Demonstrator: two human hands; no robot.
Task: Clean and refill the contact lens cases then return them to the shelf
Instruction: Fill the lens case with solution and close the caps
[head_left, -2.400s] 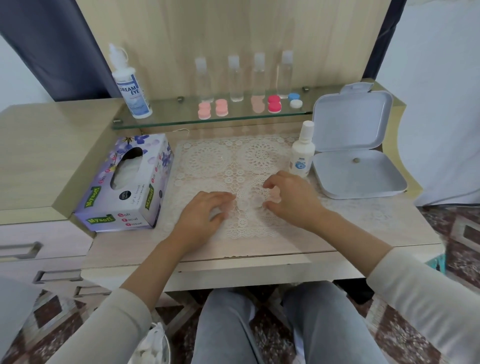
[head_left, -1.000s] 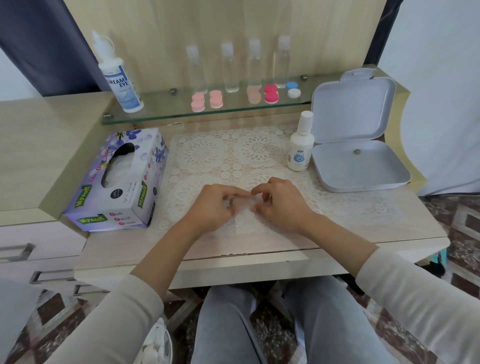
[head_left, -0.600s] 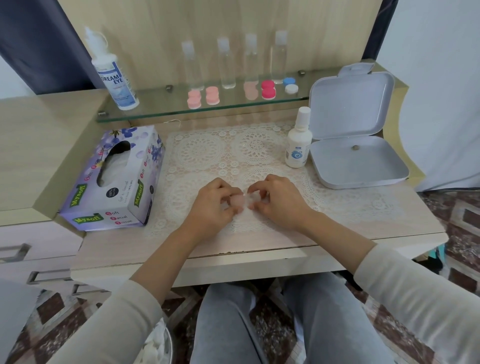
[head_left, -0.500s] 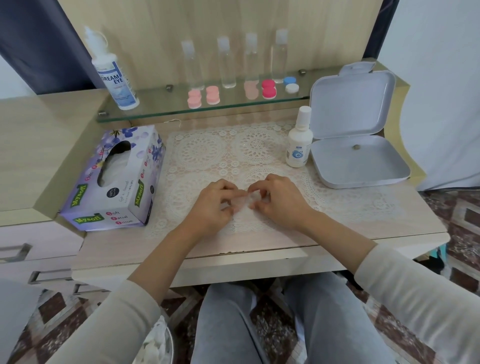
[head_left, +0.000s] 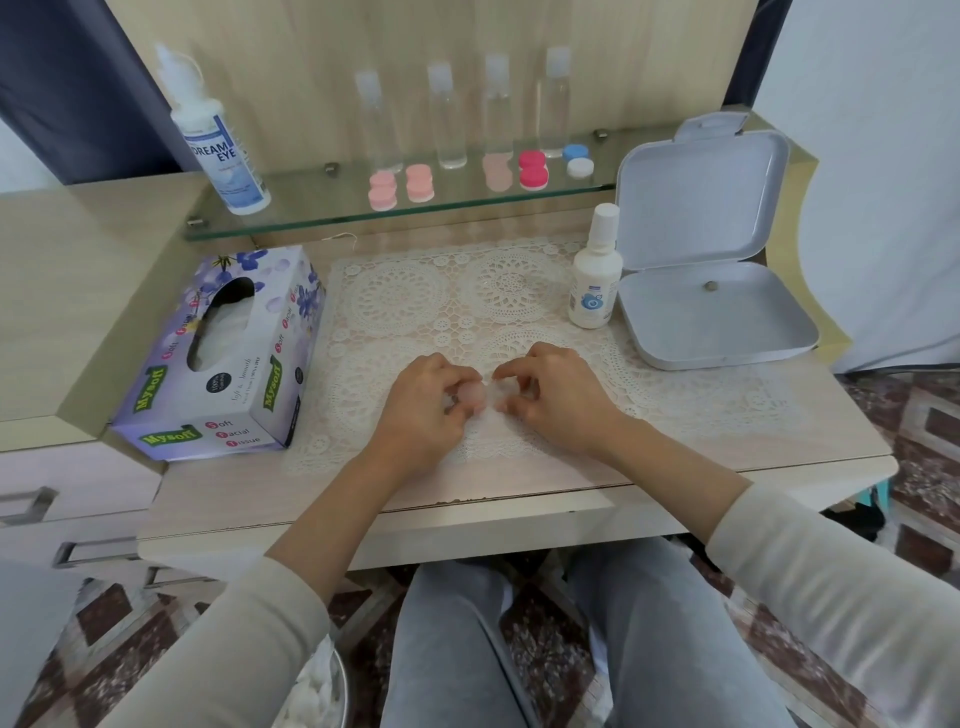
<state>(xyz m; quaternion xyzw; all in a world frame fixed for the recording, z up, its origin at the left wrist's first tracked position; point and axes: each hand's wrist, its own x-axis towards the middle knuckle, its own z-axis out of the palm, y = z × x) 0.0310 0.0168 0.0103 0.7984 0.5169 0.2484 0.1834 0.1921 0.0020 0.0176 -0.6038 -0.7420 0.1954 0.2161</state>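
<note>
Head cam: my knees in grey trousers sit nearest, under the desk (head_left: 519, 514). By the left knee, at the bottom edge of the shot, there's a metal bowl (head_left: 317, 691) of white wads, cut off by the frame.

Both hands are over the lace doily (head_left: 415, 291), close to the desk's front edge, about mid-width. Left hand (head_left: 426, 410): fingers curled, gripping the left end of the pale pink lens case (head_left: 474, 397). Right hand (head_left: 556, 400): fingers curled too, index and thumb tips pinching the case's right end. That end looks whitish and blurred, so I can't tell cap from body. The case sits between my two hands; I can't tell if it touches the doily.

Left edge of the desk: a purple Mysoft tissue box (head_left: 223, 353), lying flat with its slot up, touching the doily's left border. Toward the back right: a small white bottle (head_left: 595, 275), upright and capped, on the doily's corner. Just beside it is an open white hinged box (head_left: 717, 312), lid standing up, one small dark item inside.

At the back is a glass shelf (head_left: 322, 208). At its left end stands a Dream Eye solution bottle (head_left: 215, 145). Mid-shelf holds two pink lens cases (head_left: 383, 189) (head_left: 420, 182), a paler pink one (head_left: 497, 171), a red one (head_left: 533, 169) and a blue-and-white one (head_left: 577, 160). Behind them, against the wood panel, are four clear capped bottles (head_left: 448, 114) in a row.
</note>
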